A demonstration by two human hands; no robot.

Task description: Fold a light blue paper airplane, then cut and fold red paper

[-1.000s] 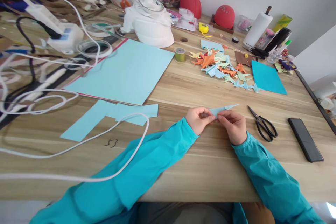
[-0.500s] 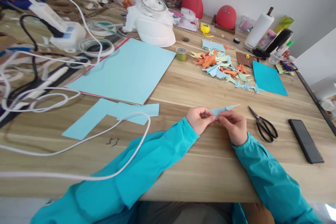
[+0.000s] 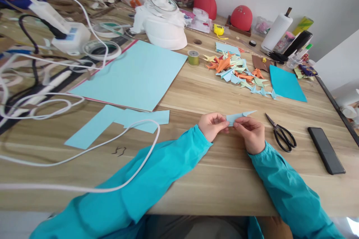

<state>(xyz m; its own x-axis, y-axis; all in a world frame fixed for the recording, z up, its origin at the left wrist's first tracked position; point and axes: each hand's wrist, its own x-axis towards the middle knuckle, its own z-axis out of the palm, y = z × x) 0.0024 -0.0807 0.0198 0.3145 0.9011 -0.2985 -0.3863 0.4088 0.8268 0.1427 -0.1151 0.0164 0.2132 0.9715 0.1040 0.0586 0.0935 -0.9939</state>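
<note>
A small piece of folded light-blue paper [image 3: 234,117] with a long thin point is held just above the table between both hands. My right hand [image 3: 251,134] pinches it between thumb and fingers near its middle, the point sticking out past the fingers to the right. At the paper's left end, my left hand [image 3: 212,125] is closed, thumb against fingertips; the fingers partly hide that edge. Black-handled scissors [image 3: 281,134] lie right of my right hand. Beyond the hands is a pile of folded paper pieces [image 3: 224,65] in orange, blue, green and yellow.
Blue paper strips [image 3: 89,127] and a large light-blue sheet [image 3: 137,74] lie on the left. A white cable [image 3: 155,145] loops over my left sleeve. A phone [image 3: 327,151] rests at the right, a teal sheet [image 3: 287,84] behind it, and a thread spool [image 3: 193,58] near the middle.
My left fingers have shifted slightly left along the paper, so more of its left end shows. My right hand keeps its pinch almost in place.
</note>
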